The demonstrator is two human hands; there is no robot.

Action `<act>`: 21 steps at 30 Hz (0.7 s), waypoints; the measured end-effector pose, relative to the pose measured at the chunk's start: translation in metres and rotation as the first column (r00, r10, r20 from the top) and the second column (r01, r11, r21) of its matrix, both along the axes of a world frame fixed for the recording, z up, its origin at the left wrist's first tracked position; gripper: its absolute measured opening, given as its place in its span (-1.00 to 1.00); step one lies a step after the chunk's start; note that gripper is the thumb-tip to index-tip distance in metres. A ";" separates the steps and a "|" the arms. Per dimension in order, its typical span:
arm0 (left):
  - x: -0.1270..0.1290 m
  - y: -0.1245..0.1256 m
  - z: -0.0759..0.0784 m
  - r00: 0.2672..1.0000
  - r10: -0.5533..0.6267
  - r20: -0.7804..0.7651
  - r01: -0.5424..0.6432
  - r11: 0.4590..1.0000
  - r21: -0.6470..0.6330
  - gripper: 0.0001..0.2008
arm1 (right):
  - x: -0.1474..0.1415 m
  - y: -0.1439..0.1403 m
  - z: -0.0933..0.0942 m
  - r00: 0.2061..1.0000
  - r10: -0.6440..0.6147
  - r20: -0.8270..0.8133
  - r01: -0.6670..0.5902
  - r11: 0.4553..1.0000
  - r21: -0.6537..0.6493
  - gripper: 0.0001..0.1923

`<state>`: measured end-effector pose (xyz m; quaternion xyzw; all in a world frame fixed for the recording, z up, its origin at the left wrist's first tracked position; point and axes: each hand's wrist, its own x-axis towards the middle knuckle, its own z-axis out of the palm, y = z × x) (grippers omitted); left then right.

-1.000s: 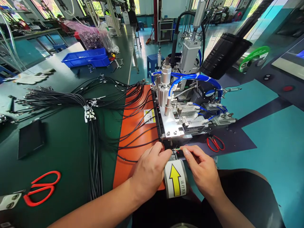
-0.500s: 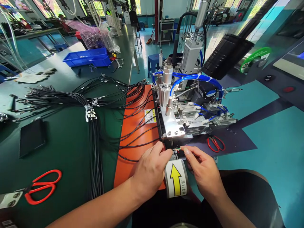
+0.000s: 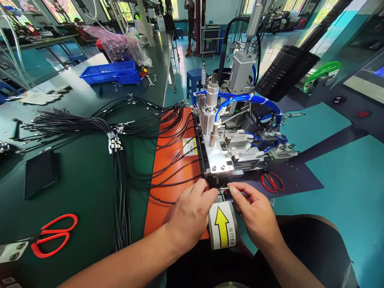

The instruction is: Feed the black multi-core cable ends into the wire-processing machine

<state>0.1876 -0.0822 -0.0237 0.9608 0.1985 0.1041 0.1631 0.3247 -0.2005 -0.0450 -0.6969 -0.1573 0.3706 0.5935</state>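
Observation:
My left hand [image 3: 190, 212] is closed around a black cable [image 3: 163, 201] that runs in from the left across the orange plate; its fingers hide the gripped part. Thin coloured wires [image 3: 224, 188], green and red among them, come out between my two hands. The thumb and forefinger of my right hand [image 3: 258, 214] pinch the tip of a greenish wire. Both hands are at the near edge of a metal machine [image 3: 216, 156] with blue air tubes. Just below the wires sits a rounded cover with a yellow arrow label [image 3: 222, 227].
More black cables lie over the orange plate [image 3: 171, 160]. A tied cable bundle [image 3: 120, 192] hangs down the green mat. Red-handled scissors [image 3: 55, 236] lie at left, another red-handled pair [image 3: 272, 182] at right. A blue tray [image 3: 109, 73] stands behind; a person [image 3: 191, 24] is far back.
My hands keep almost the same place and grip, the right one shifting very slightly. A person has come into view in the far background.

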 end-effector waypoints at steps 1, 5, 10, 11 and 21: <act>0.000 0.000 0.000 1.000 -0.001 0.000 0.001 1.000 0.001 -0.69 | 0.001 0.001 0.000 1.000 -0.004 -0.019 0.004 1.000 0.000 -0.59; 0.000 0.000 -0.001 1.000 0.001 -0.010 -0.001 1.000 0.004 -0.68 | 0.005 0.008 0.001 1.000 0.009 -0.018 -0.010 0.999 -0.034 -0.58; 0.001 0.000 0.002 1.000 0.007 -0.025 -0.007 1.000 -0.006 -0.72 | 0.007 0.016 0.004 0.999 0.026 -0.025 -0.028 0.997 -0.072 -0.62; 0.001 -0.001 0.002 1.000 0.006 -0.030 -0.006 1.000 -0.011 -0.74 | 0.007 0.017 0.005 0.998 0.022 -0.052 -0.026 0.997 -0.070 -0.62; 0.001 -0.001 0.000 0.999 0.006 -0.038 -0.005 1.000 0.005 -0.75 | 0.011 0.016 0.006 0.976 0.063 -0.208 -0.083 0.993 -0.087 -0.62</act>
